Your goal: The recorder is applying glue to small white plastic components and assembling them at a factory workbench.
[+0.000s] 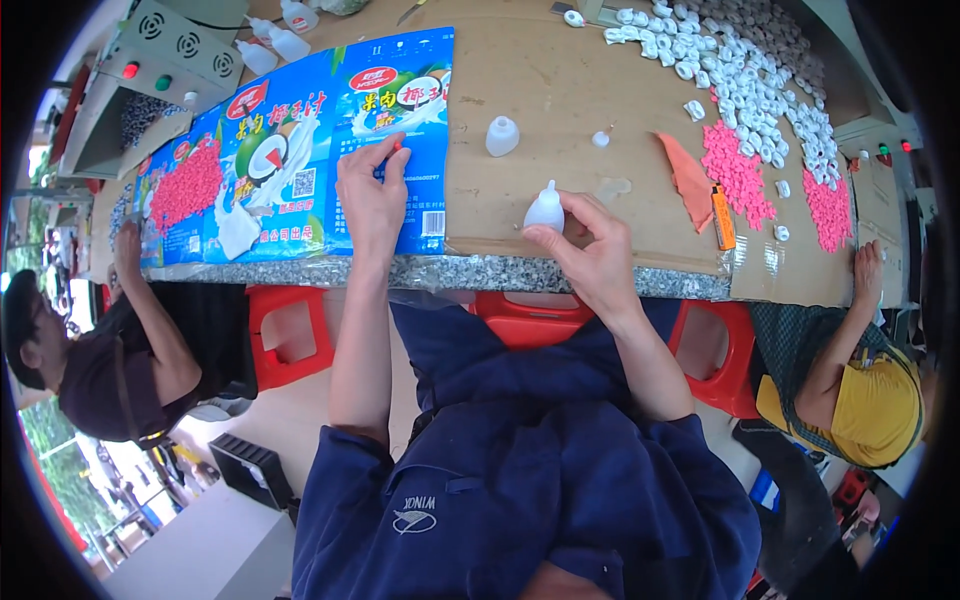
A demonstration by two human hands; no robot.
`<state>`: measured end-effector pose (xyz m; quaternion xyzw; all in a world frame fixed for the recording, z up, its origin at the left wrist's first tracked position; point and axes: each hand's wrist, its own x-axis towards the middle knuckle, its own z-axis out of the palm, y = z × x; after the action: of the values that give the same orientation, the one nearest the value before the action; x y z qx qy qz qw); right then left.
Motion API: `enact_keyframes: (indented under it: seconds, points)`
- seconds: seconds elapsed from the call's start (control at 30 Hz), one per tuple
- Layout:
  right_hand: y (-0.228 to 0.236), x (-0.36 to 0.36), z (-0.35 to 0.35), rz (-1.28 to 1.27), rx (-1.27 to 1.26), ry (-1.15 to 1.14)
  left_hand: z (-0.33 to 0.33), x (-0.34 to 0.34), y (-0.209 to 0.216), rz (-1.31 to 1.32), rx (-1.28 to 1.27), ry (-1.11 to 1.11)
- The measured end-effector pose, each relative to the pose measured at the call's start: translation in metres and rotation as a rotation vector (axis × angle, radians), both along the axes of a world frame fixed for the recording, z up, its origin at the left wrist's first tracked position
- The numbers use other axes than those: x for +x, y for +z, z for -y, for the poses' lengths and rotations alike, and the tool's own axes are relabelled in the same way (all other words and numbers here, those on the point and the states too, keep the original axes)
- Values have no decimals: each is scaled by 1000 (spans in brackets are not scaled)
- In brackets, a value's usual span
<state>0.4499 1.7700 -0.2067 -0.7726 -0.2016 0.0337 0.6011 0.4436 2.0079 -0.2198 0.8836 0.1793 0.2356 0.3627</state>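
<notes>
My right hand point(595, 250) grips a small white plastic squeeze bottle point(545, 210) by its sides. The bottle is roughly upright, its narrow nozzle pointing up, just above the table's near edge. To the left, my left hand point(372, 195) pinches a small red piece point(398, 146) between thumb and fingertip, over a blue printed cardboard sheet point(425, 165). Another white bottle point(502, 136), without a nozzle, stands beyond my hands. Right of it, a small white nozzle piece point(601, 138) lies on the brown cardboard.
Pink pieces point(185, 185) are heaped at left; more pink pieces point(738, 175) and many white caps point(690, 50) spread at right. An orange cloth point(686, 180) and orange-handled tool point(723, 217) lie nearby. White bottles point(285, 42) sit behind. Co-workers flank me at left point(150, 330) and right point(850, 380).
</notes>
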Motion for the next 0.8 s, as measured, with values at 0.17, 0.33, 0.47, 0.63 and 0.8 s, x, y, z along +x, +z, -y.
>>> enact_keyframes:
  seconds: [0.17, 0.33, 0.47, 0.63, 0.8]
  points:
    - [-4, 7, 9, 10, -24, 18, 28, 3, 11, 107, 205, -21]
    - [3, 15, 14, -292, 211, 48, 69, 19, 10, 151, 120, -187]
    - [5, 25, 19, -194, 91, 10, 76, 26, 6, 34, -113, -210]
    - [24, 36, 26, -59, -81, 114, 82, 7, 17, 93, -245, -296]
    - [29, 38, 32, -530, 319, 215, 78, -7, 21, 70, -356, -339]
